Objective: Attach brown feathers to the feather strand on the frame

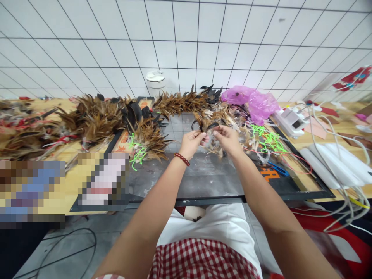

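Both my hands are raised over a dark cutting mat (209, 178), close together. My left hand (192, 142), with a red bead bracelet at the wrist, is closed in a pinch on a small bunch of brown and dark feathers (209, 128). My right hand (227, 138) is closed on the same bunch from the right side. Behind my hands lie long heaps of brown and black feathers (124, 120), spread across the table.
A pink plastic bag (253, 101) lies at the back right. Neon green cords (269, 140) and blue-handled scissors (278, 169) rest right of my hands. A white device (290, 122) and white cables (337, 155) fill the right side. A white jar (155, 80) stands by the tiled wall.
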`<state>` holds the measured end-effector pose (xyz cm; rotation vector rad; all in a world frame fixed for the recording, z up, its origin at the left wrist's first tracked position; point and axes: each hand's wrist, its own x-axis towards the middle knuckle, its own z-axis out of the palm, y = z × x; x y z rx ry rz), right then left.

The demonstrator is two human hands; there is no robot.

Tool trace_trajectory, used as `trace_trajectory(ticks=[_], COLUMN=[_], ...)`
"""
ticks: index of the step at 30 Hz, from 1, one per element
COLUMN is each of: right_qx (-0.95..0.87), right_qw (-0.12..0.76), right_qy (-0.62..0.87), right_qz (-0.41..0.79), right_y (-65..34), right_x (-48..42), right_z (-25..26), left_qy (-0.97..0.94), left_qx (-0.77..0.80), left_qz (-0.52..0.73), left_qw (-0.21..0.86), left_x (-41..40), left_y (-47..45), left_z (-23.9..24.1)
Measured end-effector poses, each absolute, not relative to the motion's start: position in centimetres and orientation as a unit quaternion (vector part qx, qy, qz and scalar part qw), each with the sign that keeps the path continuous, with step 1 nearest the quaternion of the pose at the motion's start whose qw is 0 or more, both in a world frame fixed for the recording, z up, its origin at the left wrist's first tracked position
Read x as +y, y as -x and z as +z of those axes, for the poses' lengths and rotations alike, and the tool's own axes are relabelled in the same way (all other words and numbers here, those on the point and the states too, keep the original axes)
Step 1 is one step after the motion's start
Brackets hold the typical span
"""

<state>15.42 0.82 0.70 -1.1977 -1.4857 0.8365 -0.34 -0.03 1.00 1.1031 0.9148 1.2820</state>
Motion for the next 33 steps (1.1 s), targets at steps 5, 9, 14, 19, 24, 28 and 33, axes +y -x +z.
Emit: trace_trajectory(ticks=[5,9,14,19,24,28,33], right_qx=[-0.575,-0.581,-0.56,-0.532,-0.548,-0.546,-0.541], right_qw=[0.412,0.369,0.39,0.498,0.543,0.546,0.469], right_qy=[0.302,0.258,0.268,0.344,0.383,0.375,0.387], right_qz=[0.639,0.678,0.68,0.592,0.509,0.514,0.581], right_y=[-15.2,-15.6,-15.7,-15.1,-14.7,-14.8,-15.1], right_x=[-0.6,-1.2,-0.9,-0.1,0.3,0.2,-0.1], right_z=[2.0,2.5,2.1,1.3,1.1,1.4,1.6], left_qy=[-0.479,-0.479,-0.468,-0.476,-0.494,-0.466,-0.429], left_qx=[0.331,0.309,0.296,0.355,0.393,0.396,0.353], left_qz=[0.424,0.36,0.339,0.386,0.45,0.511,0.501], left_qw=[0.694,0.739,0.761,0.706,0.631,0.604,0.663], left_x=[-1.0,-1.2,-1.4,-1.1,-0.8,-0.7,-0.9], left_y=[0.8,1.0,1.1,0.5,-0.4,-0.4,0.1], left_z=[2.0,2.2,2.4,2.1,1.5,1.4,1.9])
